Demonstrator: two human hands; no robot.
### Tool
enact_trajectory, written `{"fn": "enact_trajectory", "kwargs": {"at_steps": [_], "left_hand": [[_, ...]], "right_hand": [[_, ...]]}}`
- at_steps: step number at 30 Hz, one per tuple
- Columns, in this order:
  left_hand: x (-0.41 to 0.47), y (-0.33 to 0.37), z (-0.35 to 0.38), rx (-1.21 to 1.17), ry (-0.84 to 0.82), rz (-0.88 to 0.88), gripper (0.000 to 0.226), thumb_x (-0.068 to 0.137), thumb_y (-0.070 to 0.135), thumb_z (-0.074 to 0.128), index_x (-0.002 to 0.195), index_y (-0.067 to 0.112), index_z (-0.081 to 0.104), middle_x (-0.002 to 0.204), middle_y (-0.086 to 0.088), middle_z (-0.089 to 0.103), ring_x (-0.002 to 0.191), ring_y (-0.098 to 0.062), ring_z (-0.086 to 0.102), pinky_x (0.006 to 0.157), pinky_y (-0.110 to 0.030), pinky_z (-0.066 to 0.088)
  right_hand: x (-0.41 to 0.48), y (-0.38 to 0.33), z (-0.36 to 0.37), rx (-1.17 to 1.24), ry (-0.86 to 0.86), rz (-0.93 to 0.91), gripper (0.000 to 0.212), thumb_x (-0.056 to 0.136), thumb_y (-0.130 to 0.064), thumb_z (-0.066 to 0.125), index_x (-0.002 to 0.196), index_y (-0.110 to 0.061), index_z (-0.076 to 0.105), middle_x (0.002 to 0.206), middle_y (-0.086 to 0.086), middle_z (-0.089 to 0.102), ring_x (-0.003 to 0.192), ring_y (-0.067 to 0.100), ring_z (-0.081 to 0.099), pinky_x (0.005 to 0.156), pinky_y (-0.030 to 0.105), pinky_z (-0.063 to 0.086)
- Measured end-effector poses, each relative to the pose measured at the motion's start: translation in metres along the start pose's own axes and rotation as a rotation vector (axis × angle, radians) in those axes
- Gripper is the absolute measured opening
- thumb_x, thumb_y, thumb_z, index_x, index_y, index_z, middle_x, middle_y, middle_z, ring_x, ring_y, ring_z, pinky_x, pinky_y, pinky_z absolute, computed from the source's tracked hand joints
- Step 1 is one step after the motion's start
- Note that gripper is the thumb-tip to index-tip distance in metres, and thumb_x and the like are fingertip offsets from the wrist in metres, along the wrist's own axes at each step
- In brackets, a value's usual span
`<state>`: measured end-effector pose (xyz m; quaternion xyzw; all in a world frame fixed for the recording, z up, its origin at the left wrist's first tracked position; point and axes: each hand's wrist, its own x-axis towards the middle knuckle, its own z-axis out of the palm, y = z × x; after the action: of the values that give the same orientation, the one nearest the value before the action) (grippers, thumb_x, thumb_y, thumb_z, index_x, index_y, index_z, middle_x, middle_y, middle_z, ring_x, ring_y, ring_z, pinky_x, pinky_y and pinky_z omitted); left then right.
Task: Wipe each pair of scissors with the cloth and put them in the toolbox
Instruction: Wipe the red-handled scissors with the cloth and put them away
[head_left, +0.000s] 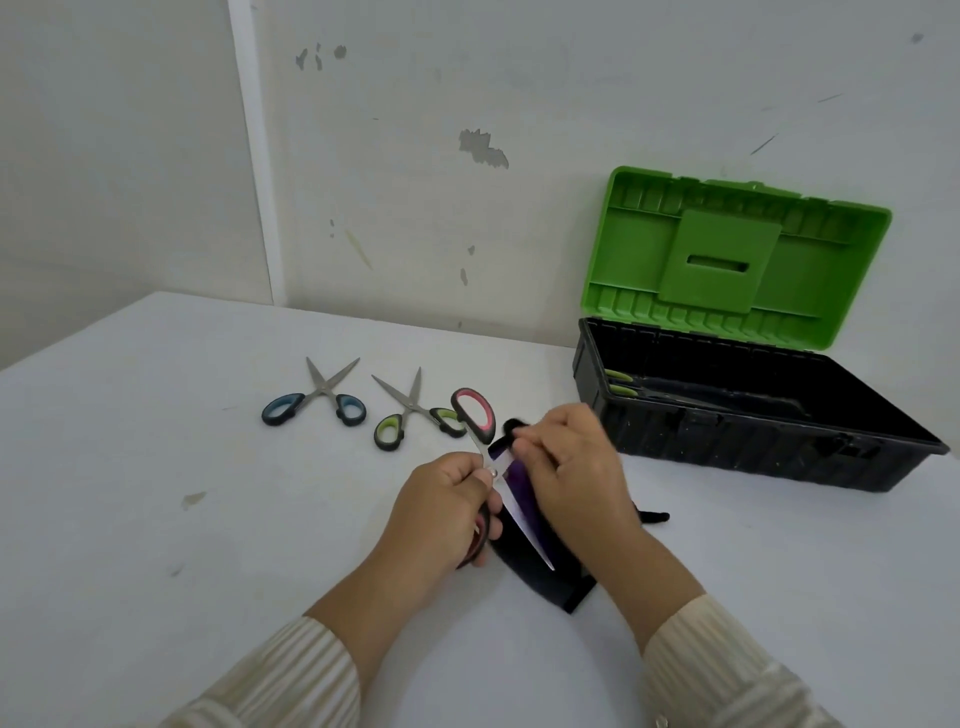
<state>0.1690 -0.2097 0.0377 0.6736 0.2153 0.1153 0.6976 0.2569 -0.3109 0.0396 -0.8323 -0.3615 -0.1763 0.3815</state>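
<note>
My left hand (448, 499) grips a pair of red-handled scissors (474, 410) near the pivot, blades spread apart, one blade pointing toward me. My right hand (569, 467) presses a dark cloth (545, 582) against the upper blade; the cloth hangs down under the scissors onto the table. Blue-handled scissors (317, 397) and green-handled scissors (413, 415) lie open on the table beyond my hands. The black toolbox (727, 441) stands at the right with its green lid (727, 254) raised. Green-handled scissors (623, 382) lie inside it at its left end.
The white table (156, 467) meets a scuffed white wall behind. The toolbox sits against that wall. A few small stains mark the tabletop at the left.
</note>
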Motion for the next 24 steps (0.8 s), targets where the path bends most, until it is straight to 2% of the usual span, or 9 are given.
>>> {"fn": "enact_trajectory", "kwargs": {"at_steps": [2,5,7,10,13,16,19,22,24], "left_hand": [[0.001,-0.001,0.000,-0.001,0.005,0.000,0.026,0.097,0.011,0.046,0.075,0.015,0.060,0.060,-0.005,0.058,0.040,-0.011,0.052,0.038,-0.023,0.041],[0.003,-0.003,-0.002,0.052,0.019,0.021,0.033,0.097,0.012,0.046,0.065,0.010,0.056,0.054,-0.007,0.058,0.042,-0.019,0.049,0.042,-0.025,0.040],[0.002,-0.002,-0.002,0.043,0.019,0.027,0.028,0.097,0.012,0.045,0.074,0.006,0.060,0.055,-0.008,0.058,0.040,-0.019,0.047,0.039,-0.023,0.040],[0.003,-0.003,0.001,0.013,-0.001,0.026,0.020,0.098,0.011,0.045,0.088,0.009,0.063,0.060,-0.004,0.059,0.042,-0.013,0.051,0.038,-0.023,0.040],[0.005,-0.006,-0.002,0.046,-0.008,0.044,0.027,0.097,0.012,0.045,0.074,0.009,0.060,0.055,-0.005,0.059,0.044,-0.022,0.047,0.042,-0.025,0.039],[0.005,-0.004,-0.005,0.066,-0.025,0.046,0.025,0.097,0.013,0.046,0.078,0.010,0.061,0.056,-0.006,0.059,0.043,-0.019,0.047,0.040,-0.024,0.040],[0.006,-0.002,-0.005,0.080,-0.019,0.044,0.027,0.098,0.013,0.045,0.075,0.015,0.059,0.056,-0.007,0.058,0.036,-0.013,0.046,0.037,-0.020,0.038],[0.010,-0.004,-0.006,0.097,-0.003,0.057,0.030,0.097,0.014,0.045,0.072,0.004,0.058,0.052,-0.008,0.059,0.047,-0.026,0.047,0.044,-0.026,0.038],[0.011,-0.006,-0.006,0.078,-0.004,0.061,0.027,0.097,0.012,0.045,0.080,-0.004,0.058,0.055,-0.009,0.059,0.055,-0.031,0.048,0.048,-0.030,0.038]], "right_hand": [[0.001,0.001,-0.002,-0.001,0.023,0.018,0.013,0.086,-0.008,0.059,0.092,-0.001,0.069,0.084,-0.004,0.046,0.072,0.003,0.051,0.067,-0.002,0.034],[-0.010,-0.009,0.004,0.064,-0.098,-0.047,0.013,0.086,-0.009,0.058,0.090,0.001,0.066,0.080,-0.011,0.046,0.071,-0.003,0.050,0.062,0.002,0.037],[-0.005,0.000,0.005,0.040,-0.010,-0.027,0.013,0.085,-0.010,0.060,0.090,-0.002,0.069,0.086,-0.006,0.047,0.073,0.003,0.048,0.067,0.001,0.036],[0.002,0.008,-0.001,0.001,0.089,0.034,0.015,0.085,-0.011,0.061,0.094,-0.003,0.070,0.089,-0.005,0.046,0.073,-0.001,0.048,0.070,-0.003,0.034],[-0.007,0.003,0.004,0.040,-0.004,-0.025,0.013,0.085,-0.010,0.061,0.090,-0.002,0.069,0.089,-0.005,0.047,0.075,-0.006,0.048,0.069,-0.002,0.034],[0.008,0.019,-0.005,0.007,0.138,0.137,0.013,0.085,-0.013,0.061,0.091,-0.006,0.071,0.092,-0.003,0.048,0.078,0.002,0.049,0.070,0.001,0.029],[0.011,0.029,-0.021,0.013,0.252,0.250,0.011,0.084,-0.016,0.062,0.088,-0.012,0.072,0.092,-0.001,0.051,0.086,0.013,0.053,0.070,-0.005,0.028],[-0.004,0.009,-0.010,0.000,0.105,0.023,0.010,0.082,-0.017,0.065,0.085,-0.012,0.073,0.088,-0.003,0.051,0.079,0.000,0.046,0.074,-0.005,0.030],[-0.011,0.002,0.004,-0.005,-0.045,-0.123,0.013,0.081,-0.018,0.062,0.083,-0.009,0.072,0.086,0.001,0.053,0.079,0.003,0.046,0.072,-0.004,0.032]]}}
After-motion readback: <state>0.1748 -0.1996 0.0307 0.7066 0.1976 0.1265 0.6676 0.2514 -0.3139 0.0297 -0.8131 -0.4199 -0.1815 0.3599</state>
